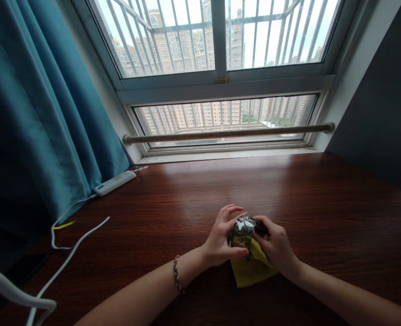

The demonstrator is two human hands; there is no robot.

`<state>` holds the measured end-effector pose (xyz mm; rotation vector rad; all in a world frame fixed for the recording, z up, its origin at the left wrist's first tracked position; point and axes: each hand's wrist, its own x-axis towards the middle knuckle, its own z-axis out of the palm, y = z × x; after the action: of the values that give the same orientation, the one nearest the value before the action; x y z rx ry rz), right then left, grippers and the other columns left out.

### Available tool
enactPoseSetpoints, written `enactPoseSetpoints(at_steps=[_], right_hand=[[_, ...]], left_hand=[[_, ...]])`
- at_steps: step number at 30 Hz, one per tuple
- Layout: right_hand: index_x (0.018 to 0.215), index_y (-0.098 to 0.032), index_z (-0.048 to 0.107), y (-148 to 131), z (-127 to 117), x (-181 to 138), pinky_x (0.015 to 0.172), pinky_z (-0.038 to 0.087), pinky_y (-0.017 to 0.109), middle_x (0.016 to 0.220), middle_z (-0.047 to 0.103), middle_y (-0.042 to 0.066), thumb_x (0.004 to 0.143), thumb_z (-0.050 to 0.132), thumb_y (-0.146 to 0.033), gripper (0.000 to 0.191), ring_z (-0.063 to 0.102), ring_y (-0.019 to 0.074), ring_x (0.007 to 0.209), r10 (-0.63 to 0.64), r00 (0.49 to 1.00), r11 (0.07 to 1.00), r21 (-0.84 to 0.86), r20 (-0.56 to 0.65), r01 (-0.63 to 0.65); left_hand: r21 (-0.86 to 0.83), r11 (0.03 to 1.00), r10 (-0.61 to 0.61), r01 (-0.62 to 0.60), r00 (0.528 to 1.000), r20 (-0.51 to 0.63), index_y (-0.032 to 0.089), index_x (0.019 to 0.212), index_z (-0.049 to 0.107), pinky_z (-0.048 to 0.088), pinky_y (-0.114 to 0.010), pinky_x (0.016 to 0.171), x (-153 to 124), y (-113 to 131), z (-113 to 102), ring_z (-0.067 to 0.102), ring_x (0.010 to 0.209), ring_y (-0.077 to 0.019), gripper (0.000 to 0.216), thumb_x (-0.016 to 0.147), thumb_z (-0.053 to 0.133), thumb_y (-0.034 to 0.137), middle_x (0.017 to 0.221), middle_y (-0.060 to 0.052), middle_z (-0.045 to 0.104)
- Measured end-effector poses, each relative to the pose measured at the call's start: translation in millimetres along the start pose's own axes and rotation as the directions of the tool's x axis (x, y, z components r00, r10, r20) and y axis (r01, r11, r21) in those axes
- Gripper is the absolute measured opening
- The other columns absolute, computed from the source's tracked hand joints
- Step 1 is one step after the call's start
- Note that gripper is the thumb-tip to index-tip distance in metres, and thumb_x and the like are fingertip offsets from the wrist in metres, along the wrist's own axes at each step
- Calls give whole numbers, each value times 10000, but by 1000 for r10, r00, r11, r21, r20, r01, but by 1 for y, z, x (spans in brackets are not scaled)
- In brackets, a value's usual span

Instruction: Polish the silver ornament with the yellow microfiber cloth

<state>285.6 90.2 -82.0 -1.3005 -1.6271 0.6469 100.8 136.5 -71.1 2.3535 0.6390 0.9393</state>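
Note:
A shiny silver object (244, 225), which looks like crumpled foil with dark parts at its sides, is between both hands over the table. My left hand (223, 235) curls around its left side, thumb across the front and fingers bent over the back. On the other side, my right hand (277, 244) grips the dark right part, with its thumb at the front. A yellow cloth (251, 271) hangs or lies under the object and reaches beneath my right hand. The hands hide much of the object, so its exact kind does not show.
The brown wooden tabletop (173, 194) runs to a barred window (220, 81) with a rail (227, 134). At left are a blue curtain (50, 113), a white power strip (115, 183), a white cable (78, 244) and a yellow strip (64, 224).

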Motion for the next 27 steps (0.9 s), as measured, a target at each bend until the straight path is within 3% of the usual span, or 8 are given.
enactPoseSetpoints(at_steps=[5, 8, 12, 16, 21, 27], right_hand=[[1039, -217, 523, 3, 2, 0, 762, 408, 200, 957, 633, -27, 675, 537, -57, 398, 581, 111, 850, -47, 999, 999, -10, 4, 47], [1008, -210, 533, 2, 2, 1, 713, 414, 206, 903, 641, -25, 696, 495, -63, 347, 586, 111, 785, -21, 1000, 1000, -3, 13, 21], [903, -187, 538, 0, 1, 2, 638, 407, 229, 770, 627, -18, 723, 447, -80, 229, 571, 123, 672, 2, 999, 1000, -4, 40, -1], [885, -180, 521, 1, 0, 3, 607, 394, 242, 731, 618, -9, 732, 444, -97, 190, 563, 135, 640, 7, 999, 1000, -21, 49, -6], [1033, -202, 466, 4, 0, 0, 656, 428, 206, 855, 649, -9, 721, 463, -94, 331, 610, 119, 742, -30, 999, 1000, -5, -15, 30], [1133, -234, 430, 7, 3, -1, 735, 442, 175, 934, 651, -21, 682, 485, -56, 488, 621, 95, 818, -73, 995, 997, -19, -64, 72]], left_hand=[[35, 999, 26, -29, 997, 79, 226, 1342, 391, 177, -477, 1083, -1, 5, -1, 217, 1289, -323, 847, 666, 533, 717, 1358, -94, 349], [61, 996, 52, -59, 993, 110, 209, 1383, 301, 162, -488, 1086, -1, 7, 0, 208, 1299, -323, 895, 672, 560, 686, 1372, -107, 334], [138, 980, 135, -144, 988, 69, 192, 1412, 161, 174, -499, 1085, -1, 7, 5, 257, 1288, -322, 1052, 596, 695, 588, 1373, -131, 329], [159, 970, 185, -183, 983, -1, 230, 1385, 211, 238, -456, 1071, -2, 4, 11, 326, 1255, -295, 1007, 571, 751, 476, 1305, -94, 433], [167, 972, 171, -165, 985, -26, 257, 1335, 300, 229, -457, 1073, -1, 5, 9, 412, 1202, -278, 929, 567, 750, 522, 1298, -77, 475], [123, 983, 143, -136, 988, -50, 217, 1278, 393, 209, -514, 1071, 1, 10, 3, 287, 1283, -333, 944, 485, 787, 546, 1238, -86, 522]])
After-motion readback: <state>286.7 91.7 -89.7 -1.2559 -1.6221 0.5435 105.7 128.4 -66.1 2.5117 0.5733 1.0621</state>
